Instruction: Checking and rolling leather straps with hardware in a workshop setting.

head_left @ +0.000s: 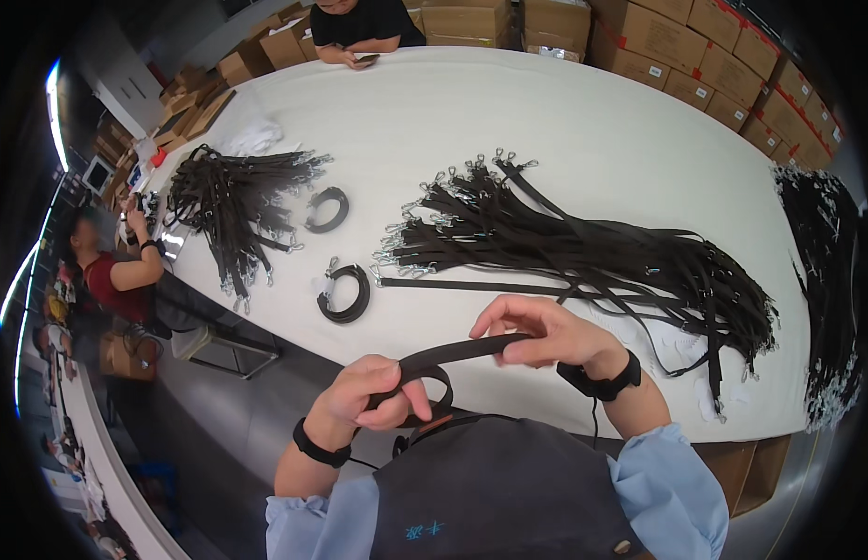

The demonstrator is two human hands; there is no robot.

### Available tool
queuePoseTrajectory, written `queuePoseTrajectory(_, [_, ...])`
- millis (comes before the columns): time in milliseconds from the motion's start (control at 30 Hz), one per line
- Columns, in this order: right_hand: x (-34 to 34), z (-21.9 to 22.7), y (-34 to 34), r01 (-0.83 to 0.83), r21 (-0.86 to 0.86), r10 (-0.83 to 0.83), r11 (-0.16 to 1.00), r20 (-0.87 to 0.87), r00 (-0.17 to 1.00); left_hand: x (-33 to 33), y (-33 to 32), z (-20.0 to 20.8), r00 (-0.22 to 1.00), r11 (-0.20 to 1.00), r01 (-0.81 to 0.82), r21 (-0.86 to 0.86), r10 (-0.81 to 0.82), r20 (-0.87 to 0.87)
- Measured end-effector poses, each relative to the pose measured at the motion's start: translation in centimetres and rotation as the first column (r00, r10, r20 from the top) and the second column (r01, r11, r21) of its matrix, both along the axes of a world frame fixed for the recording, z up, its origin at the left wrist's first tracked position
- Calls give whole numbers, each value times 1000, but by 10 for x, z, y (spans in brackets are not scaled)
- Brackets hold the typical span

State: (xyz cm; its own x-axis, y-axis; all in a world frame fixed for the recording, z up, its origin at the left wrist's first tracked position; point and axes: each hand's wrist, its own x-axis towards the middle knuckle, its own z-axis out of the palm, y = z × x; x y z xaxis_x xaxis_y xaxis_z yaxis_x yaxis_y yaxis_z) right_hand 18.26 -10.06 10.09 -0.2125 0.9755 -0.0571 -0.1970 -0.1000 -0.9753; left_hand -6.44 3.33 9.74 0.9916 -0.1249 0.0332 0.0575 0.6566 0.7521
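Observation:
A black flat strap (pixel 462 352) is stretched between my two hands, close in front of my body. My left hand (pixel 364 392) grips its left part, and a loop of the strap hangs below those fingers. My right hand (pixel 551 334) pinches the other end between thumb and fingers. Just beyond my left hand lies a coiled black strap (pixel 344 294) with a metal clip, and farther off is a second coil (pixel 328 210). A large heap of black straps (pixel 565 247) with metal snap hooks spreads beyond my right hand.
Another strap pile (pixel 233 201) lies at the left of the white table (pixel 639 140). More straps (pixel 826 289) hang over its right end. One person (pixel 369 28) sits at the far side, another (pixel 121 271) at the left. Cardboard boxes (pixel 658 47) are stacked behind.

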Motion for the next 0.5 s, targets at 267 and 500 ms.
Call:
queuePoseTrajectory(267, [-22,0,5,204,559,-441,804,330,835,14,-9,25,982,957,-167,-236,183,48])
queuePoseTrajectory(500, [-38,-26,16,162,336,-303,928,425,853,24,-12,18,971,930,-198,-311,230,68])
